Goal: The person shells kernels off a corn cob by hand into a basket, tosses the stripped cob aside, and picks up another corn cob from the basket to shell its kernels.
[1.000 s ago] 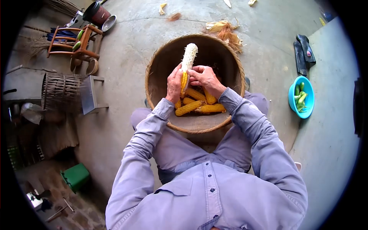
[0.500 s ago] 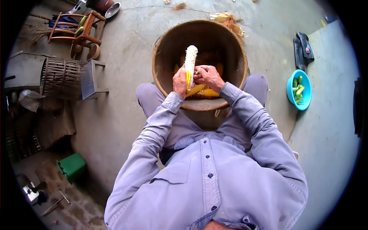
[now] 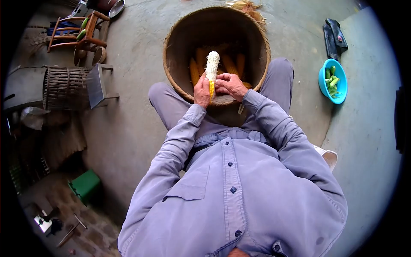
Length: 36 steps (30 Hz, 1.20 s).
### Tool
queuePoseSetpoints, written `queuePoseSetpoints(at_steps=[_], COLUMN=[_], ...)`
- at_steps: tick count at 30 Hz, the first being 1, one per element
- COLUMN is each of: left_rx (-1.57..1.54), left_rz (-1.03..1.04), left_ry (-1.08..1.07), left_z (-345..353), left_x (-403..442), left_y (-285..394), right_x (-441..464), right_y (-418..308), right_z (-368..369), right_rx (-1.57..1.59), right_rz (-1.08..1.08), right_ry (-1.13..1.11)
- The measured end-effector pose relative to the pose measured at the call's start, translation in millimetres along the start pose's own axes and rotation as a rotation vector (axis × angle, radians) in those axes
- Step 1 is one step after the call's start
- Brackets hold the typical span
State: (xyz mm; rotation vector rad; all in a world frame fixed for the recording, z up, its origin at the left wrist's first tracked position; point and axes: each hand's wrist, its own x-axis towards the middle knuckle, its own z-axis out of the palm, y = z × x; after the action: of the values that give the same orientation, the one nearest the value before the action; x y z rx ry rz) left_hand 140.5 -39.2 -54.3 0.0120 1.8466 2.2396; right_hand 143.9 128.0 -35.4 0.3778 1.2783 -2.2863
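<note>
My left hand (image 3: 202,91) is wrapped round the lower part of an ear of corn (image 3: 212,64), held upright over the near rim of a deep woven basket (image 3: 168,70). The ear's upper part is a bare, whitish cob; yellow kernels cover its lower end by my left thumb. My right hand (image 3: 232,87) is closed, with thumb and fingers pressed against the cob's right side. Any loose kernels in its fingers are hidden. Several yellow ears of corn (image 3: 230,65) lie inside the basket, which stands between my knees.
Corn husks (image 3: 252,9) lie beyond the basket. On the right are a turquoise bowl (image 3: 321,85) of green vegetables and a black object (image 3: 336,38). On the left stand a wooden chair (image 3: 87,36), a small metal-topped stool (image 3: 96,85), a wicker basket (image 3: 64,88) and a green bin (image 3: 85,186).
The view has shifted, so the large basket and floor objects sit higher in it. Both hands stay on the corn, the right fingers slightly changed in pose. More ears in the basket show.
</note>
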Motion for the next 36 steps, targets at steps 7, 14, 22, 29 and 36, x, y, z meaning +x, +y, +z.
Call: queuePoseSetpoints(at_steps=[7, 14, 22, 29, 36], left_rx=[-0.104, 0.01, 0.002, -0.039, 0.008], left_rz=[-0.138, -0.091, -0.104, -0.101, -0.087], left_ry=[0.014, 0.074, 0.06, 0.09, 0.062], left_z=[-1, 9, 8, 8, 4], left_x=[-2, 0, 2, 4, 6], left_y=[12, 6, 7, 8, 3], right_x=[5, 3, 3, 9, 7], right_y=[15, 11, 17, 19, 18], right_z=[6, 5, 5, 8, 3], right_rx=[0.07, -0.057, -0.096, -0.193, -0.107], right_rz=[-0.054, -0.116, -0.191, -0.193, -0.176], right_ry=[0.069, 0.072, 0.085, 0.123, 0.053])
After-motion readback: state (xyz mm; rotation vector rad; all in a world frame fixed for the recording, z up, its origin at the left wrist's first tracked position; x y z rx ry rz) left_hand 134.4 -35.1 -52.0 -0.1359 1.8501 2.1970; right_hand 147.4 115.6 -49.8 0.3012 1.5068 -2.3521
